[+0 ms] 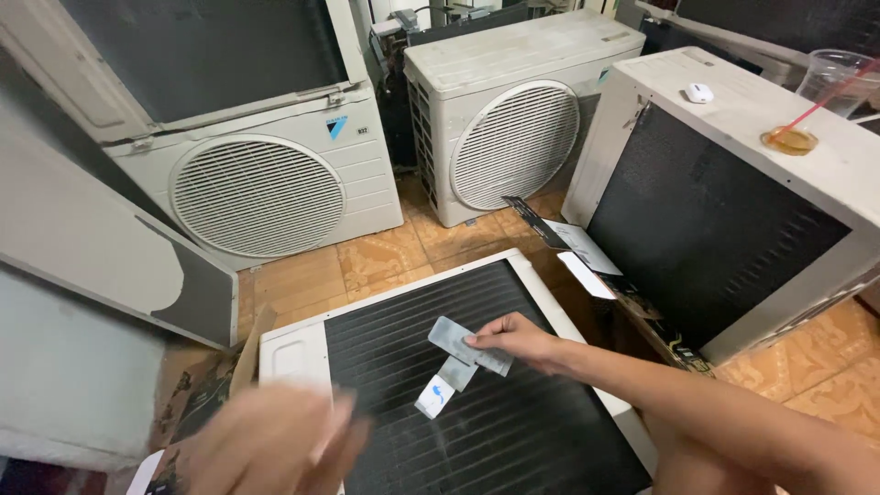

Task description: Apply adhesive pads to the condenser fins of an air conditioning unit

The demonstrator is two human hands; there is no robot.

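Low over the floor, a white air-conditioner unit [293, 353] lies on its back with its black finned coil facing up, and both hands work above it. The right hand [518, 337] pinches the end of a grey adhesive strip [466, 346] between thumb and fingers; the strip hangs just over the middle of the coil, with a second grey piece and a small white tab [434, 396] with a blue mark dangling below it towards the fins. The left hand [275, 445] is a blur near the lower left edge of the unit, fingers spread fairly wide; whether it holds anything I cannot tell.

Room is tight. Two upright outdoor units [509, 110] with round fan grilles stand close behind, leaving only a narrow band of orange tiled floor [367, 261] between them and the lying unit's far edge. On the right another unit [733, 211] stands near, with flattened cardboard [587, 257] wedged in the gap. A clear plastic cup [836, 78] with a red straw sits on top of it.
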